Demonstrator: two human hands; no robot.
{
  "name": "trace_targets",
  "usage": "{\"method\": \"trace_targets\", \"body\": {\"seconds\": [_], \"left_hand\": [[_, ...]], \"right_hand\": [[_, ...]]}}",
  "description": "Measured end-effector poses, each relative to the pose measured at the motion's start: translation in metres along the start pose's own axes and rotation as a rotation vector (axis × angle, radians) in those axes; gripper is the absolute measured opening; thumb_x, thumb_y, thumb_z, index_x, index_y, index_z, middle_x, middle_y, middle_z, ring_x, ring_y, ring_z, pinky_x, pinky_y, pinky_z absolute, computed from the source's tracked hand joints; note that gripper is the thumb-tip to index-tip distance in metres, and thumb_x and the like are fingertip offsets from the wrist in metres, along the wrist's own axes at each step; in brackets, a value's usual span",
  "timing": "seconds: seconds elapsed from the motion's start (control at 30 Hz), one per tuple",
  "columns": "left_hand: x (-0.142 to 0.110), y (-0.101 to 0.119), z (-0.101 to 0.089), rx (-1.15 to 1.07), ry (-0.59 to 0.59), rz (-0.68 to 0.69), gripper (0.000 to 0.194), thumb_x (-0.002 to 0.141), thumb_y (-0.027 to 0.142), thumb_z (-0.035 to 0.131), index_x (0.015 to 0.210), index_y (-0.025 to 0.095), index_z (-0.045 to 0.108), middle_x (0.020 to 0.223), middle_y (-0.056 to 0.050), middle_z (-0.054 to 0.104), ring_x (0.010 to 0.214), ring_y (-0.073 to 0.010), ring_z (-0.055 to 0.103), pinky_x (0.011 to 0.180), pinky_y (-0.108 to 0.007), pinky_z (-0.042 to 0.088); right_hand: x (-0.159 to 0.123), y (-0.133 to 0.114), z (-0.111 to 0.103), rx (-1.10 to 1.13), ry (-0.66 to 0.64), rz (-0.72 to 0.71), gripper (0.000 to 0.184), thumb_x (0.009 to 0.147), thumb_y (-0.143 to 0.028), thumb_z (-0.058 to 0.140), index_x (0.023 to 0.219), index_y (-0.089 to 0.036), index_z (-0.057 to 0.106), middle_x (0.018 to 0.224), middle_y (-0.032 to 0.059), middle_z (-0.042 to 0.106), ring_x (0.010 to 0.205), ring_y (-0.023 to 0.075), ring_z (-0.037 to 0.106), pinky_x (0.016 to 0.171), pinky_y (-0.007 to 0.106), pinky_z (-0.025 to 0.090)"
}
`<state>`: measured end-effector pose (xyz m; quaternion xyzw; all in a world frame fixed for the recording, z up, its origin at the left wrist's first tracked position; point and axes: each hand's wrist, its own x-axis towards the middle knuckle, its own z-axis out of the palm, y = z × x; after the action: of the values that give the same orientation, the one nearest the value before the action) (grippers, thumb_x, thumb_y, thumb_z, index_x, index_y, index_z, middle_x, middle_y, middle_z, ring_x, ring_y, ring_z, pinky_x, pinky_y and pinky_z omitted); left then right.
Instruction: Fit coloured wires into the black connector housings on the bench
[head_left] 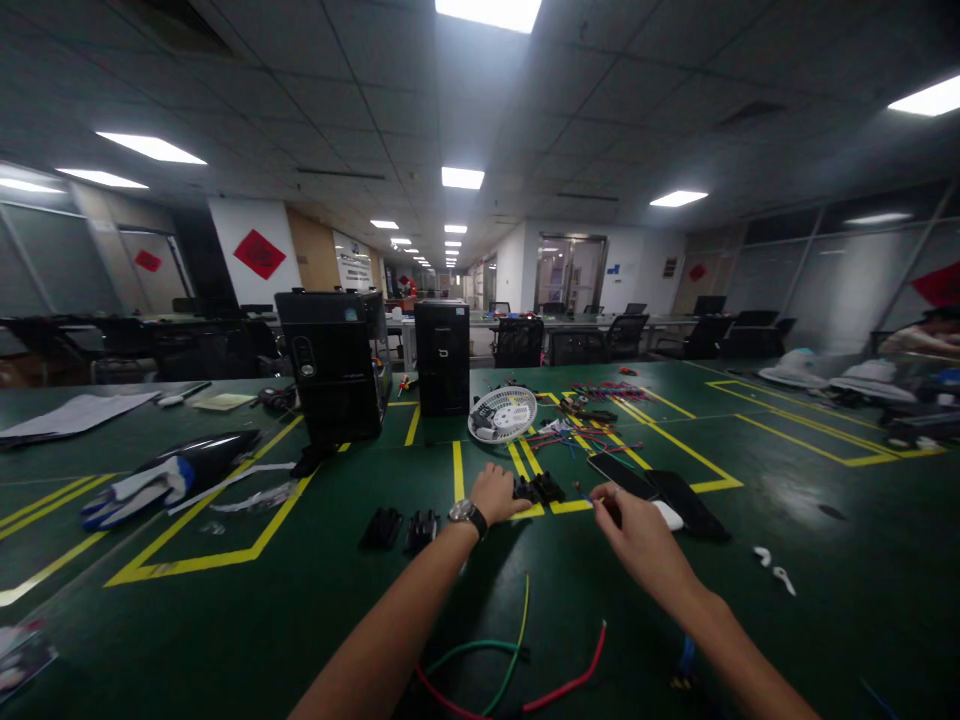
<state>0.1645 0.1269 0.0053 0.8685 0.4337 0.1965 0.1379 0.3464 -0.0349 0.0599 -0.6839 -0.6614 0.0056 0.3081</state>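
Note:
My left hand (pixel 495 496), with a watch (pixel 468 516) on its wrist, reaches to a small group of black blocks (pixel 546 488) that look like connectors. Its fingers and thumb close on the leftmost block, which they partly hide. To the right, my right hand (pixel 636 530) pinches a thin piece of blue wire (pixel 587 498) between thumb and fingertips, its end pointing at the blocks. Two more black blocks (pixel 382 528) lie left of my left wrist. Nearer me, red, green and yellow wires (pixel 517 645) curve across the green table (pixel 300 640).
A white basket (pixel 517 425) stands behind my hands, beside loose coloured wires (pixel 581 436). Two black computer cases (pixel 334 365) rise at the back. Dark phone-like slabs (pixel 686 503) and white earbuds (pixel 782 578) lie right. Gloves (pixel 150 490) lie left. A person (pixel 930 340) sits far right.

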Motion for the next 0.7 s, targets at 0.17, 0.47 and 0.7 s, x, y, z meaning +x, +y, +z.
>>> {"method": "trace_targets", "body": {"seconds": [0.17,0.47,0.7], "left_hand": [[-0.019,0.016,0.003,-0.096,0.051,0.044,0.038,0.067,0.028,0.072,0.097,0.017,0.052,0.097,-0.01,0.064,0.098,-0.0275,0.057,0.081,-0.035,0.044],[-0.117,0.005,-0.011,-1.31,0.067,-0.041,0.054,0.067,0.019,0.076,0.096,0.025,0.03,0.115,-0.007,0.059,0.09,-0.0176,0.065,0.079,-0.03,0.048],[-0.13,0.006,-0.014,-1.326,0.104,-0.075,0.056,0.067,0.015,0.075,0.106,0.024,0.036,0.11,-0.006,0.06,0.099,-0.0202,0.063,0.089,-0.035,0.047]], "right_hand": [[0.015,-0.017,0.035,0.241,0.105,-0.066,0.023,0.089,-0.03,0.045,0.09,-0.018,0.063,0.079,0.0054,0.069,0.071,0.0209,0.065,0.064,0.029,0.046],[-0.025,-0.049,0.067,0.495,0.003,-0.086,0.031,0.089,-0.028,0.049,0.112,-0.016,0.066,0.072,0.0015,0.066,0.053,0.0142,0.056,0.052,0.024,0.042],[-0.031,-0.06,0.075,0.508,-0.06,-0.204,0.033,0.092,-0.022,0.047,0.119,-0.023,0.065,0.111,0.0079,0.07,0.098,0.0214,0.066,0.084,0.031,0.05]]}}
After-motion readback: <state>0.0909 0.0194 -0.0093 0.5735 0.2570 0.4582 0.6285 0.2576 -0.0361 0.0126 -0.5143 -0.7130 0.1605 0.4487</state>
